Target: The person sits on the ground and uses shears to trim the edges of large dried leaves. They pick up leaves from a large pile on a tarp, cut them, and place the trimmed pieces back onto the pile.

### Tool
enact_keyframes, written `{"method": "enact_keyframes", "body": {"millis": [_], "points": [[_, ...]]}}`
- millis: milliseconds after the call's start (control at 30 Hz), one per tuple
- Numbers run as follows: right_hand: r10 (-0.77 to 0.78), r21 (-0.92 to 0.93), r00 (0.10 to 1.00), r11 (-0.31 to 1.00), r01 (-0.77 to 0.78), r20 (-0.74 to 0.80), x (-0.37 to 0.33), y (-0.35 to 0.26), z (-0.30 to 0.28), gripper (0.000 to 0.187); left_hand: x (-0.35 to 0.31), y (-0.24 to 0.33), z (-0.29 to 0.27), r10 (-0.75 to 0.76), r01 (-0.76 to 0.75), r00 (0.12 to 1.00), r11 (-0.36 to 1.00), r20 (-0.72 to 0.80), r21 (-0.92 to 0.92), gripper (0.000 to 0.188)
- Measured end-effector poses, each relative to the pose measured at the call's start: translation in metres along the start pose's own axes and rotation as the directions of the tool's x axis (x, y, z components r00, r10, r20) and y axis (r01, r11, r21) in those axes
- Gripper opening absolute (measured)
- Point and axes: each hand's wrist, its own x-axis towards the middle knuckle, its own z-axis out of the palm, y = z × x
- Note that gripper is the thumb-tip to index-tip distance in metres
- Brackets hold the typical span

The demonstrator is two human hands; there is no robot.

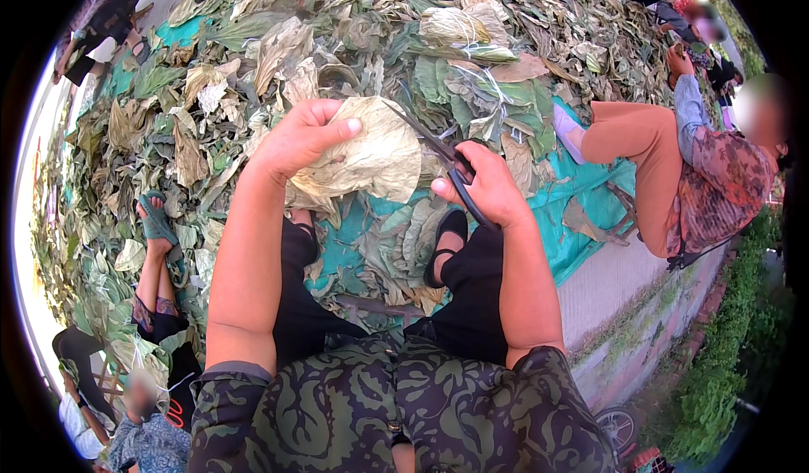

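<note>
A large pale, dried leaf [383, 157] is pinched in my left hand [295, 142], its thumb lying over the upper edge. Black-handled scissors [460, 185] sit in my right hand [495, 190], with fingers around the handles. Their dark blades slant up and left, against the leaf's upper right edge. Whether the blades are parted is hard to tell. Below the held leaf, more crumpled dried leaves [396, 241] lie between my feet.
A wide heap of dried leaves [278, 47] spreads ahead over a teal tarp [581, 199]. Tied leaf bundles [480, 94] lie beyond my right hand. One seated person [716, 169] is close on the right. Another person's sandalled foot [158, 224] rests at left.
</note>
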Motion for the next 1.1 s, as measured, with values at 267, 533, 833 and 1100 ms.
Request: {"method": "enact_keyframes", "body": {"millis": [267,533,833,1100], "points": [[0.061,-0.061,0.998,0.996,-0.059,0.023,0.0011,-0.0018,-0.0026,0.054,-0.0008,0.0023,0.0007,0.027,-0.027,0.999,1.000,-0.044,-0.006,0.018],[-0.003,-0.021,1.000,1.000,0.003,0.025,0.0001,-0.0030,0.0003,0.052,0.0003,-0.0006,0.0020,0.003,-0.004,1.000,0.999,0.019,0.053,0.018],[0.034,-0.009,0.998,0.999,-0.034,0.048,-0.0002,-0.0041,-0.0006,0.050,0.0015,-0.0042,0.0035,-0.021,0.019,0.999,0.999,0.038,0.038,0.019],[0.077,-0.093,0.995,0.993,-0.072,0.056,0.0021,-0.0037,-0.0030,0.056,0.0014,-0.0013,0.0027,-0.047,0.045,0.998,0.998,0.048,0.034,0.018]]}}
